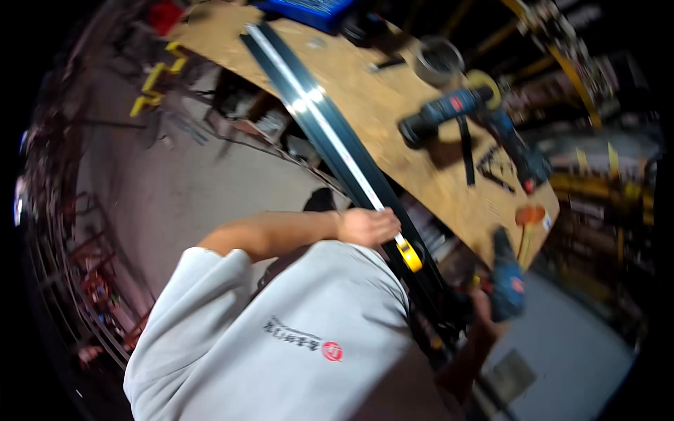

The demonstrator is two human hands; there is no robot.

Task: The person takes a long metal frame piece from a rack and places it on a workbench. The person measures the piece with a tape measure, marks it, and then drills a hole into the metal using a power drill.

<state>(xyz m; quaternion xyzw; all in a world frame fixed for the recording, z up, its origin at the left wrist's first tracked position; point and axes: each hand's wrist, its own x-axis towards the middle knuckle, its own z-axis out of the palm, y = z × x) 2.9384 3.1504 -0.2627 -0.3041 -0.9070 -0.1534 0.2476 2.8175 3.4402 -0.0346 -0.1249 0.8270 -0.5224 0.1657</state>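
Note:
A long dark metal profile (281, 74) runs slantwise from the far bench edge down past my body. Along it lies the pale blade of a tape measure (410, 258), whose yellow case rests low on the profile. My left hand (370, 226) is closed round the blade just above the case. Lower right, my right hand (483, 306) is against a blue and black cordless drill (507, 279) and appears to grip it. Motion blur and the tool's body hide most of those fingers.
On the plywood bench (361, 77) lie another blue power tool (449, 105), a roll of tape (438, 60), a black bar (466, 151) and an orange item (530, 215). A blue tray (309, 10) sits at the far edge. Racks stand to the right; concrete floor (175, 182) spreads left.

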